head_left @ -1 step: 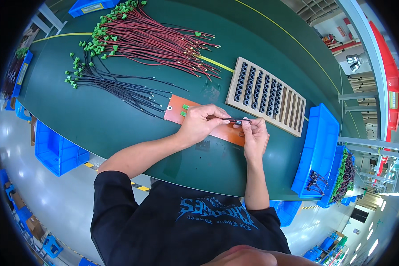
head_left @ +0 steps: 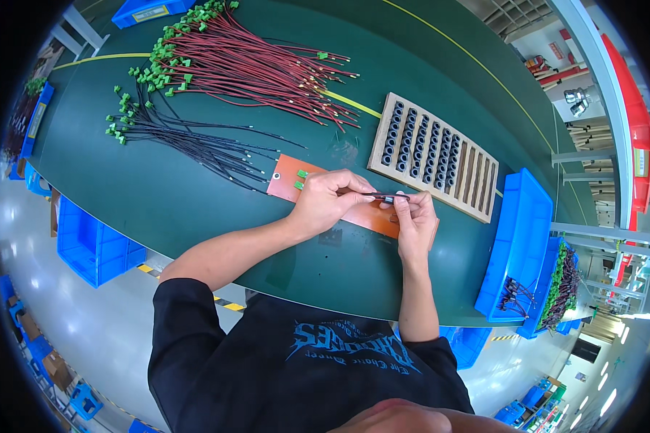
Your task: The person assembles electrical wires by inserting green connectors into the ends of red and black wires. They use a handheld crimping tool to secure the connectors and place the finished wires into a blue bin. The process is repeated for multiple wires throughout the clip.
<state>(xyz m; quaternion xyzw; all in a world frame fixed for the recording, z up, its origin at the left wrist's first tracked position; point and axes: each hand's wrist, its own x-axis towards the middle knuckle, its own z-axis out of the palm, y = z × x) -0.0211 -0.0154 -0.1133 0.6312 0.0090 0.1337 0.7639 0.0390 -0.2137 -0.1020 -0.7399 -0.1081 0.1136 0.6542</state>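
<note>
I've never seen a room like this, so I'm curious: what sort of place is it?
Most likely a factory workshop for small parts: bunches of red wires and black wires lie on a long green table, near a rack of small black rings.

Black T-shirt [head_left: 267, 375], short sleeves [head_left: 184, 317], jagged blue chest lettering [head_left: 328, 338], bare forearms [head_left: 245, 249], bare hands [head_left: 320, 204]

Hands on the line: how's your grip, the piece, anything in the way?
Left hand and right hand pinching dark cable. Small black cylinder between them. Orange board beneath, wooden rack just beyond.
</note>
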